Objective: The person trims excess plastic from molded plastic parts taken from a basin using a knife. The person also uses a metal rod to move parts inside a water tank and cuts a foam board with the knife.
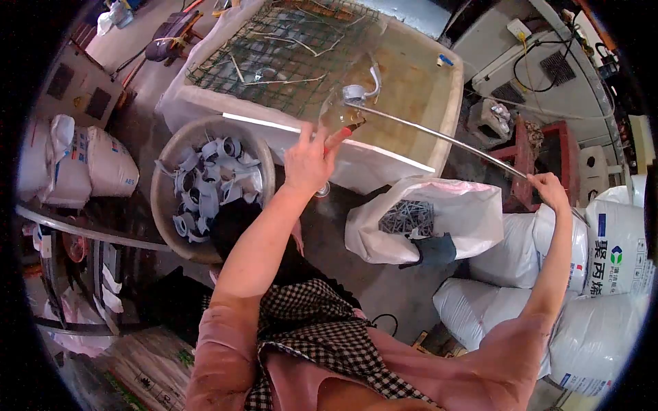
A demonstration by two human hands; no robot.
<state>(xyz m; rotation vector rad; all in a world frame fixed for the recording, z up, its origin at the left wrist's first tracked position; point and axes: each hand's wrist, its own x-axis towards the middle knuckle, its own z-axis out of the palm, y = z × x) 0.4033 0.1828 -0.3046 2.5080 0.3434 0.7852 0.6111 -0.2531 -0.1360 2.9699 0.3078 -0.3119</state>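
Note:
My left hand (310, 159) is closed on red-handled pliers (337, 138), their dark metal tip pointing right over the near rim of the water tank. My right hand (549, 190) grips the end of a long thin metal rod (442, 135). The rod slants up and left across the tank (447, 113). Its far end meets a grey plastic fitting (354, 93) with a curved tail, at the water; whether it hooks the fitting I cannot tell. A white strip (394, 155) runs along the tank's near edge, under my left wrist.
Left of my left arm, a round tub (159, 195) holds several grey plastic fittings (205, 188). A white sack (473, 219) of thin grey pieces stands front right, a dark cloth (436, 251) on its rim. Green mesh (291, 58) covers the tank's left part. Filled sacks (606, 253) lie right.

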